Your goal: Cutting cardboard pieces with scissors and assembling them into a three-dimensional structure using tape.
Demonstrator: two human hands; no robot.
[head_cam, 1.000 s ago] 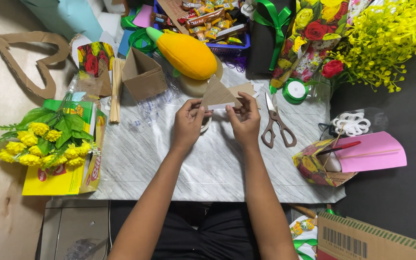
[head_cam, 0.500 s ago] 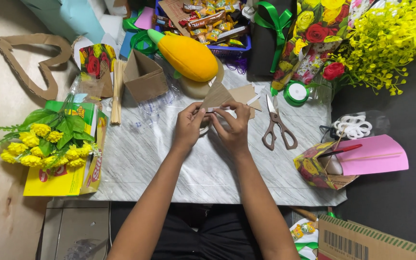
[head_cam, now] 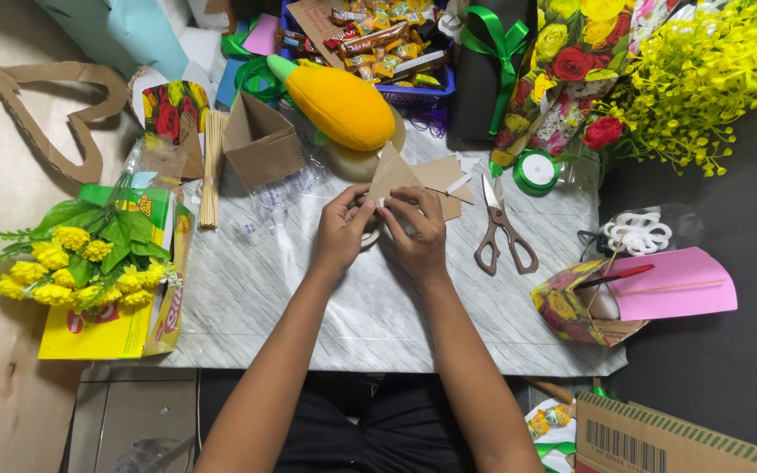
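We see both hands pinched on one cardboard piece, a tan triangle-like cutout; left hand has thumb and fingertips closed on its lower left edge, right hand has its fingers curled and closed on the lower right edge; the two hands nearly touch each other, knuckles up, both forearms running in from the bottom of the view and converging over the marble table; the cardboard piece sticks up and away from the fingers, its point aimed at the far side of the table, its lower part hidden behind the fingers; we cannot tell whether it rests on the table or is lifted; something pale and round shows between the hands under the piece, too hidden to name.

Outward from there; more flat cardboard scraps lie just behind the held piece, touching or overlapping it; scissors lie just right of the right hand, blades pointing away, handles near us; a green ribbon roll sits beyond the scissors; a yellow plush toy with a green tip lies behind the scraps; an open cardboard box stands to the far left of the hands; a bundle of wooden sticks lies beside that box; yellow artificial flowers lie at the left table edge, well apart; a pink paper sheet lies at the right, well apart.
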